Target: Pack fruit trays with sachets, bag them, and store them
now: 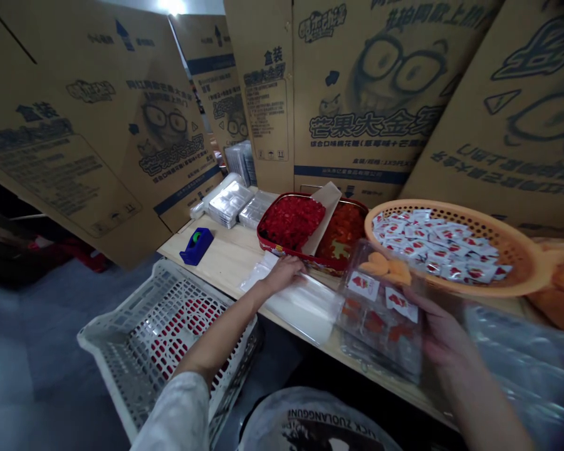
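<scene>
My right hand point(439, 329) grips the right edge of a clear plastic compartment tray point(380, 351), tilted over the table's front edge. The tray contains red and orange pieces, two white sachets with red print point(364, 284) and orange pieces point(386, 268) at its top. My left hand point(286, 274) is closed, fingers curled down onto a stack of clear plastic bags point(305, 304); its fingertips are partly hidden. Just behind it stands a red-rimmed box point(262, 241) holding red pieces point(294, 219) and orange-red pieces point(350, 228), with a pale divider point(324, 216) between them.
An orange perforated basket point(521, 250) of white sachets stands at right. Stacked clear trays point(228, 200) and a blue tape dispenser point(197, 245) are at left. Below are a white plastic crate point(117, 369) and a round-topped printed stool or bin point(310, 416). Cardboard boxes point(348, 81) wall the back.
</scene>
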`<state>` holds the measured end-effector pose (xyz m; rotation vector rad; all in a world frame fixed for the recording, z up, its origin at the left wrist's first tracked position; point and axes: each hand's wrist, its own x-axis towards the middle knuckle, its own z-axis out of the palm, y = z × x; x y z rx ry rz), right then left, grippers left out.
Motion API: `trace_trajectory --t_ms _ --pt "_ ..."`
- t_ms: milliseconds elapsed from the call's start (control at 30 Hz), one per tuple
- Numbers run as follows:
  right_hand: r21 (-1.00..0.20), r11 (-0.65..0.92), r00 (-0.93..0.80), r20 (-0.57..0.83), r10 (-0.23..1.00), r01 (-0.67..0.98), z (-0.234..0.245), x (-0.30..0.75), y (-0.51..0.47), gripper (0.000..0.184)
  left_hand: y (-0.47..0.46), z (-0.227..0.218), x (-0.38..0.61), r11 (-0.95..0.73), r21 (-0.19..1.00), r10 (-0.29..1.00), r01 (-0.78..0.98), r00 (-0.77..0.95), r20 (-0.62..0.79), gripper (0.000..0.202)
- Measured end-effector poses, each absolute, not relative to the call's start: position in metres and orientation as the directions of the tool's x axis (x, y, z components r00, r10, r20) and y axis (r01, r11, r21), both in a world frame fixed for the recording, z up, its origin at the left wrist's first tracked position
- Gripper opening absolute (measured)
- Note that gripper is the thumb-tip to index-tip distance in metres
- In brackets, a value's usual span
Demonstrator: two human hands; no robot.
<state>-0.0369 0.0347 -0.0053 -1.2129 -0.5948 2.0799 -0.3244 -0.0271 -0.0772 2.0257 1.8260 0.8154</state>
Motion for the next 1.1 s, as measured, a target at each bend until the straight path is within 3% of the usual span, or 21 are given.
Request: trace_trajectory --t_ms 100,233,333,567,667,867,967,1100 --pt "-0.566 -0.75 -0.307 -0.687 0.659 -0.343 0.0 -0.032 0.034 0.019 -0.034 -0.064 -0.321 -0.226 0.563 0.962 0.795 0.09 0.258 0.019" --pt "-0.588 -0.725 -0.287 -0.669 0.685 -0.36 0.003 -0.026 0.036 0.02 -0.059 -0.052 -0.314 -0.351 0.59 0.934 0.727 0.225 0.277 0.033" --pt "-0.61 -0.704 -0.28 -0.649 0.707 -0.364 0.0 -0.022 0.039 0.02 -0.077 -0.055 -0.312 -0.329 0.678 0.944 0.658 0.228 0.237 0.046" --pt "-0.534 -0.746 -0.284 -0.702 0.654 -0.398 0.001 -0.022 0.037 0.024 -0.103 -0.077 -0.309 -0.23 0.749 0.973 0.622 0.157 0.169 0.019" --pt "-0.531 -0.749 -0.282 -0.705 0.65 -0.397 0.001 -0.022 0.036 0.025 -0.11 -0.075 -0.306 -0.199 0.8 0.98 0.567 0.096 0.176 0.015" --pt "-0.528 -0.752 -0.257 -0.723 0.642 -0.394 0.003 -0.025 0.034 0.024 -0.114 -0.064 -0.303 -0.015 0.936 1.0 0.351 -0.005 0.017 0.01" --pt "-0.547 -0.744 -0.256 -0.711 0.654 -0.383 0.004 -0.024 0.034 0.024 -0.115 -0.063 -0.3 -0.023 0.945 0.994 0.326 -0.09 0.055 0.009" --pt "-0.546 -0.724 -0.235 -0.705 0.669 -0.422 0.003 -0.02 0.035 0.023 -0.114 -0.058 -0.296 -0.047 0.929 0.927 0.367 -0.331 0.177 0.011"
